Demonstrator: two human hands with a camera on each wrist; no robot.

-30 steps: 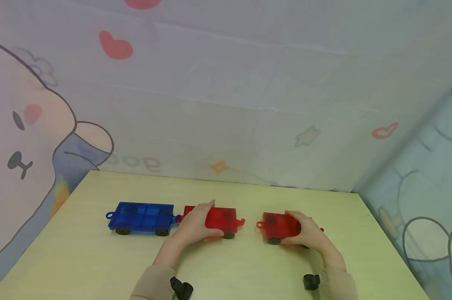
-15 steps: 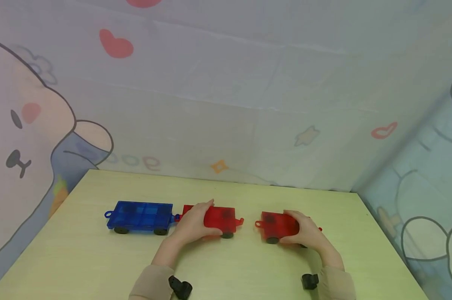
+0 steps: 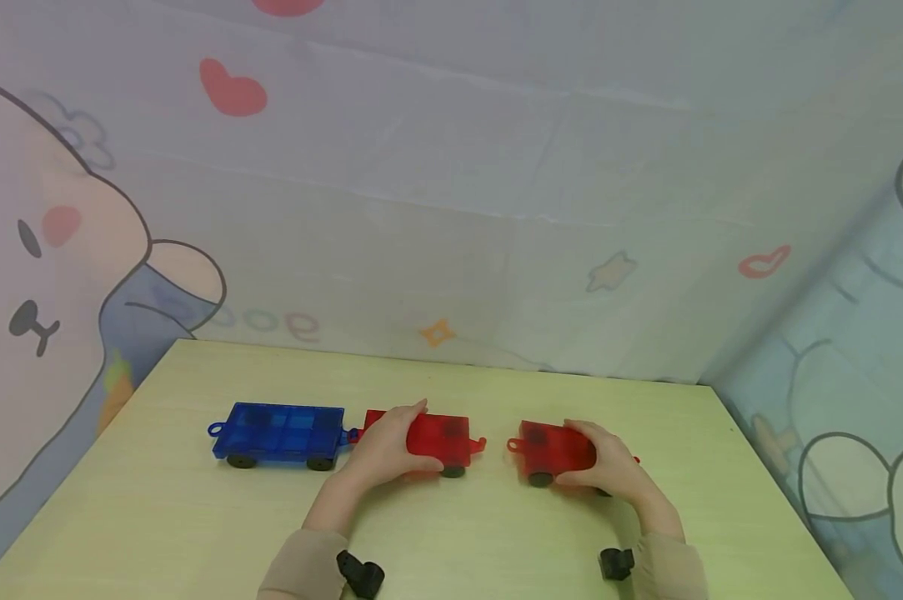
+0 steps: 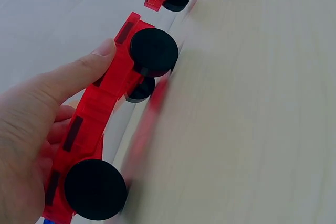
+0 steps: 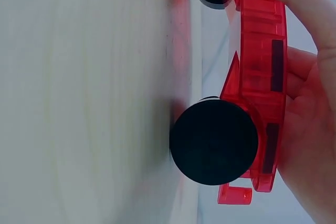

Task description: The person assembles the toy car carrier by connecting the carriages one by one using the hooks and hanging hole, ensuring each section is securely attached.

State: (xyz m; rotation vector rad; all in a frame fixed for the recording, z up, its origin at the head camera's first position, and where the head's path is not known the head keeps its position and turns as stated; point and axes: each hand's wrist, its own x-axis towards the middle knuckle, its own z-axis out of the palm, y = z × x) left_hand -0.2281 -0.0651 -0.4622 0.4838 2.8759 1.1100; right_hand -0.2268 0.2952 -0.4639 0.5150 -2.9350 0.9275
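Observation:
My left hand (image 3: 387, 450) grips a translucent red toy train car (image 3: 448, 437) across its top, thumb on the near side. Behind that car, its coupling meets that of a blue toy train car (image 3: 282, 433), which stands to the left. My right hand (image 3: 609, 462) holds a second red toy train car (image 3: 556, 452) by its sides. A short gap lies between the left car's hook (image 3: 479, 445) and the right car's ring (image 3: 514, 446). Black wheels (image 4: 96, 189) show large in the left wrist view. The right wrist view shows another black wheel (image 5: 214, 142).
All the cars are on a pale wooden table (image 3: 451, 542). A printed cloth backdrop (image 3: 496, 208) rises behind the table's far edge and along the right side. Small black cameras (image 3: 361, 575) sit at both wrists.
My right hand has shifted its red car slightly left, narrowing the gap a little. The left hand keeps its grip, and its car and the blue one look unmoved.

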